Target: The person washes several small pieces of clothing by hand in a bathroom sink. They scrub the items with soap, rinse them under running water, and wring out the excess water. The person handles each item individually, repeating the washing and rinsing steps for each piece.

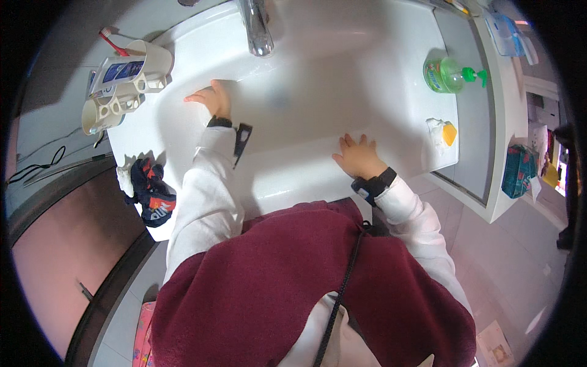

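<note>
A white washbasin (293,183) stretches in front of me beneath a chrome tap (255,33). My left hand (214,101) rests at the basin's left inner side, fingers apart, holding nothing. Over the front part of the basin is my right hand (359,158), its fingers spread and nothing in them. Both wrists wear black straps. Dark navy socks (150,189) with red and white patterning lie bunched on the left front rim, left of my left forearm. A blurred bluish spot (278,101) shows on the basin floor; whether water covers it, I cannot tell.
On the left rim stand cream cups (158,64) with a toothpaste tube (122,72) and a red toothbrush (113,41). A green pump bottle (443,74) and a yellow piece of soap (449,133) sit on the right rim. A white-edged shelf (495,177) stands beyond it.
</note>
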Action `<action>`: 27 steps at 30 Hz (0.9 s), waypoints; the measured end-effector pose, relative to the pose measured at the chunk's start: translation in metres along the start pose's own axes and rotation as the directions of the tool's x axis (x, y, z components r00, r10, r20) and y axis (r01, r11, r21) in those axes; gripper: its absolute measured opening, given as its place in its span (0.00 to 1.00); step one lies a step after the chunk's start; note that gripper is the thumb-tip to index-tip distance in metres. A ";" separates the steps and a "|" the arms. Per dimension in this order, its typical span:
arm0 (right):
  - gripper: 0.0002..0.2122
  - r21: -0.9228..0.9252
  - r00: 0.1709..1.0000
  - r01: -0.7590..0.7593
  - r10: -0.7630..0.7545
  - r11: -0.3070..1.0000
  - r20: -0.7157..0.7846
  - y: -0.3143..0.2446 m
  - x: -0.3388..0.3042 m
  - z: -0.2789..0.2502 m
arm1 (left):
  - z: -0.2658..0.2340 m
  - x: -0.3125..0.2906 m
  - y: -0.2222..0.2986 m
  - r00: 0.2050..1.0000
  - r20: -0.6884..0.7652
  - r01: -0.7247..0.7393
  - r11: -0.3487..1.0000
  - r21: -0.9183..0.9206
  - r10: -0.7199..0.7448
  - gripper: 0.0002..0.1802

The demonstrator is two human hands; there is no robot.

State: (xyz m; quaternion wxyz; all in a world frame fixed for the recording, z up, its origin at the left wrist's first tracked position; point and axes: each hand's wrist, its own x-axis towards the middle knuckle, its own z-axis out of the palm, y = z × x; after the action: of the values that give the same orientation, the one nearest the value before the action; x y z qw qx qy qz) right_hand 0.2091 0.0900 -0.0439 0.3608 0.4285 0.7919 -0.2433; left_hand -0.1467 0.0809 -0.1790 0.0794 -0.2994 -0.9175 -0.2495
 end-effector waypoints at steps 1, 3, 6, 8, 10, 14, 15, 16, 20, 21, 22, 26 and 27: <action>0.28 0.010 1.000 -0.002 0.002 1.000 -0.014 -0.002 0.001 0.000 | 0.007 -0.001 0.016 0.992 0.010 0.129 0.988 -0.088 -0.128 0.34; 0.28 0.007 1.000 -0.022 0.023 1.000 -0.009 -0.005 0.002 0.000 | 0.006 0.001 0.037 0.888 0.246 0.423 0.900 -0.107 -0.388 0.32; 0.28 -0.030 0.999 -0.033 0.033 0.999 0.009 -0.011 0.004 -0.001 | 0.004 -0.021 0.075 0.809 0.413 0.587 0.600 -0.543 -0.418 0.33; 0.27 -0.043 0.999 -0.044 0.045 0.998 0.013 -0.013 0.005 -0.002 | -0.001 -0.037 0.090 0.776 0.575 0.630 0.267 -0.729 -0.259 0.37; 0.27 -0.037 0.999 -0.053 0.053 0.998 0.007 -0.014 0.006 -0.002 | 0.005 -0.046 0.112 0.723 0.690 0.675 0.248 -0.695 -0.037 0.35; 0.27 0.002 0.999 -0.039 0.039 0.999 -0.032 -0.011 0.004 0.002 | 0.002 -0.048 0.120 0.724 0.686 0.657 0.234 -0.717 0.068 0.28; 0.28 0.017 0.999 -0.030 0.031 0.999 -0.045 -0.010 0.003 0.002 | -0.002 -0.046 0.115 0.696 0.716 0.711 0.185 -0.678 -0.051 0.25; 0.28 0.029 0.997 -0.022 0.024 0.999 -0.080 -0.009 0.003 0.003 | -0.007 -0.040 0.104 0.665 0.731 0.746 0.104 -0.658 -0.151 0.22; 0.28 0.043 0.994 -0.015 0.020 0.999 -0.103 -0.009 0.000 0.005 | -0.025 0.015 0.034 0.755 0.505 0.628 0.235 -0.742 -0.418 0.13; 0.28 0.050 0.995 -0.021 0.026 0.999 -0.099 -0.009 -0.001 0.005 | -0.027 0.025 0.020 0.768 0.435 0.603 0.300 -0.740 -0.470 0.12; 0.27 0.054 0.993 -0.025 0.031 0.998 -0.115 -0.010 -0.001 0.005 | -0.028 0.030 0.008 0.894 0.330 0.449 0.632 -0.632 -0.305 0.12; 0.27 0.042 0.991 -0.041 0.046 0.998 -0.129 -0.011 0.000 0.005 | -0.019 0.013 0.017 0.940 0.331 0.042 0.939 -0.342 0.078 0.12; 0.27 0.043 0.990 -0.040 0.046 0.998 -0.132 -0.011 0.000 0.006 | -0.014 0.002 0.033 0.927 0.362 0.060 0.912 -0.405 0.100 0.12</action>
State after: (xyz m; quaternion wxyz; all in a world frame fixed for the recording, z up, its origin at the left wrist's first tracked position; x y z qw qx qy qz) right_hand 0.2018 0.0804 -0.0467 0.3038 0.4679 0.7995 -0.2225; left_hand -0.1291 0.0977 -0.1526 -0.1591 -0.3611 -0.8397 -0.3732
